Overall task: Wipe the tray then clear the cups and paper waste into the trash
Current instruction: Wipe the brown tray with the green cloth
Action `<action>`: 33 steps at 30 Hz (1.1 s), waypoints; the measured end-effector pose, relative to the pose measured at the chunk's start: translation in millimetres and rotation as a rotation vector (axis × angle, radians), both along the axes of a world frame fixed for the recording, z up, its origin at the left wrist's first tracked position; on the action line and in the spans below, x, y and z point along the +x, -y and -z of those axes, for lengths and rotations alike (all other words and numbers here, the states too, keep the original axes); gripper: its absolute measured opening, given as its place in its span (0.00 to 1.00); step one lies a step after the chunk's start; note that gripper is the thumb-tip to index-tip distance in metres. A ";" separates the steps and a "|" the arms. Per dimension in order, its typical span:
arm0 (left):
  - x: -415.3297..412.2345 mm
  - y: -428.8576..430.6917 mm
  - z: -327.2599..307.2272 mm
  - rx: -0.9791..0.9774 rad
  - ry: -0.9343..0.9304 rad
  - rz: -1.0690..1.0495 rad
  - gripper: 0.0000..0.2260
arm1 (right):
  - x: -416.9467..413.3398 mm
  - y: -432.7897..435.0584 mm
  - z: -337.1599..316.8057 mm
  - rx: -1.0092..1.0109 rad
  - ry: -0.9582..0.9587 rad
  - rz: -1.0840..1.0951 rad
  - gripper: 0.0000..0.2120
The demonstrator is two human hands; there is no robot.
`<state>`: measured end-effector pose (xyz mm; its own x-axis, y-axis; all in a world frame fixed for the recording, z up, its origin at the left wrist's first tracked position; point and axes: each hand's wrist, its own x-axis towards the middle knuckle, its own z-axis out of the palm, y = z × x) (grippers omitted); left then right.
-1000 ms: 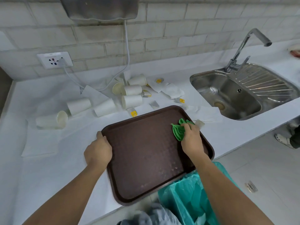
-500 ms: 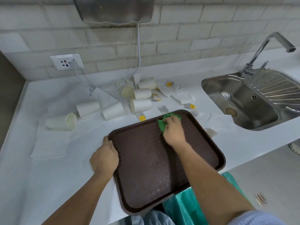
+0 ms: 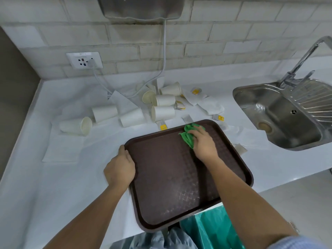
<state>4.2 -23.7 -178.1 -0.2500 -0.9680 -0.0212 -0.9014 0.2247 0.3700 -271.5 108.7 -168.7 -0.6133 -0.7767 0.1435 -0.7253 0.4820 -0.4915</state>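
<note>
A dark brown tray (image 3: 161, 177) lies on the white counter, its near corner hanging over the edge. My left hand (image 3: 119, 169) grips the tray's left rim. My right hand (image 3: 203, 144) presses a green cloth (image 3: 187, 136) onto the tray's far right part, fingers curled over it. Several white paper cups (image 3: 162, 113) lie tipped over behind the tray, among white napkins (image 3: 211, 106) and small yellow-labelled sachets (image 3: 163, 127). A trash bin lined with a green bag (image 3: 210, 229) stands below the counter edge.
A steel sink (image 3: 276, 115) with a tap (image 3: 303, 58) sits at the right. A wall socket (image 3: 84, 60) with a plugged cable and a metal appliance (image 3: 142, 8) are on the brick wall. A grey bag (image 3: 161, 239) hangs below the tray.
My right hand swept the green cloth from the tray's right rim leftward along the far edge, then slightly back right. My left hand kept its hold on the left rim.
</note>
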 end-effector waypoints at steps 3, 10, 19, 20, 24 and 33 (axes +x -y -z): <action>0.0 -0.2 1.4 0.003 -0.008 -0.008 0.18 | -6.0 -1.0 -0.4 0.011 0.067 0.202 0.20; -1.4 0.2 6.3 -0.008 -0.032 -0.053 0.18 | 156.6 20.5 19.0 -0.088 0.133 -0.323 0.22; 1.4 -1.8 6.4 -0.014 -0.047 -0.049 0.19 | 16.6 -44.6 -6.7 -0.007 0.049 0.066 0.20; 0.1 -1.8 6.0 -0.011 -0.050 -0.061 0.19 | 15.9 -45.0 -6.1 0.009 0.054 0.126 0.21; -3.1 -4.6 5.4 0.004 -0.050 -0.088 0.19 | 92.8 -25.6 3.7 -0.055 0.074 0.012 0.22; 2.5 -2.9 3.2 -0.007 -0.031 -0.033 0.20 | 68.4 -71.9 -2.9 -0.045 0.068 -0.157 0.22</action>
<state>6.7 -20.8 -181.2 -0.2180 -0.9759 -0.0072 -0.8968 0.1974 0.3960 -203.1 180.6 -165.8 -0.4946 -0.8573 0.1429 -0.7542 0.3416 -0.5607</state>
